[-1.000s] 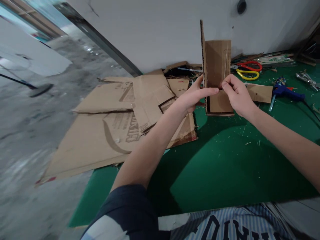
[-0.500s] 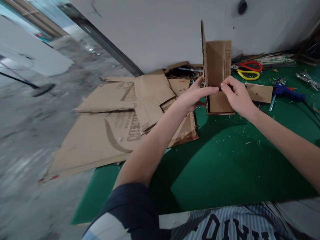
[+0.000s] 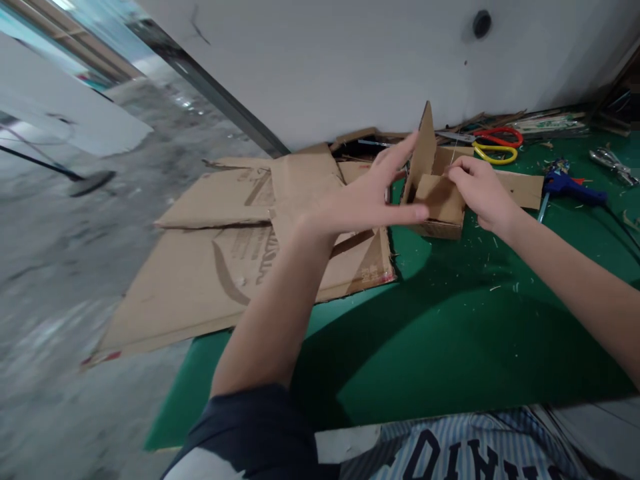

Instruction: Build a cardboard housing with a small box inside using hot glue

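Note:
A small cardboard box with an upright pointed side panel stands on the green table. A brown cardboard piece slants across its opening. Left of the box is my left hand, thumb and fingers spread wide, the fingertips beside the upright panel and the thumb near the box front. Whether it touches the box I cannot tell. My right hand pinches at the upper right corner of the slanted cardboard piece. A thin pale strand shows just above those fingertips.
Flattened cardboard sheets cover the table's left side and overhang its edge. Scissors with red and yellow handles lie behind the box. To the right are a flat cardboard strip, a blue glue gun and a clear-wrapped item. A white wall rises behind.
The box has tipped, so its tall panel reaches less high and its front face now shows. My left hand has moved off its pinch and spread its fingers. The right hand stays near the box.

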Tool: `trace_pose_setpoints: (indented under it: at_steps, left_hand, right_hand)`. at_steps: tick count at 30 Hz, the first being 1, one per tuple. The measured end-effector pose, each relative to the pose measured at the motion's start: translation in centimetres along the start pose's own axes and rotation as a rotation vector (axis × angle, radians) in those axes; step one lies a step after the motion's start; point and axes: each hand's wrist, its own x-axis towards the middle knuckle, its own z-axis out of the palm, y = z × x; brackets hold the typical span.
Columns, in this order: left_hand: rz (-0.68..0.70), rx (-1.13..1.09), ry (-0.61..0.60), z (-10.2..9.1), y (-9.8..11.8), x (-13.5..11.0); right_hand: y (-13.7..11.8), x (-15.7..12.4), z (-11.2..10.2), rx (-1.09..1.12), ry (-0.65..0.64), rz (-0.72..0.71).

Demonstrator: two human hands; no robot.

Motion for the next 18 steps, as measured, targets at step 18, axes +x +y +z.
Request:
trace_pose_setpoints:
  at_steps: [18]
  left_hand:
    - [0.106, 0.369, -0.273, 0.7, 1.6, -2.0]
  right_hand:
    - [0.6, 1.7, -1.8, -0.092, -0.157, -0.122]
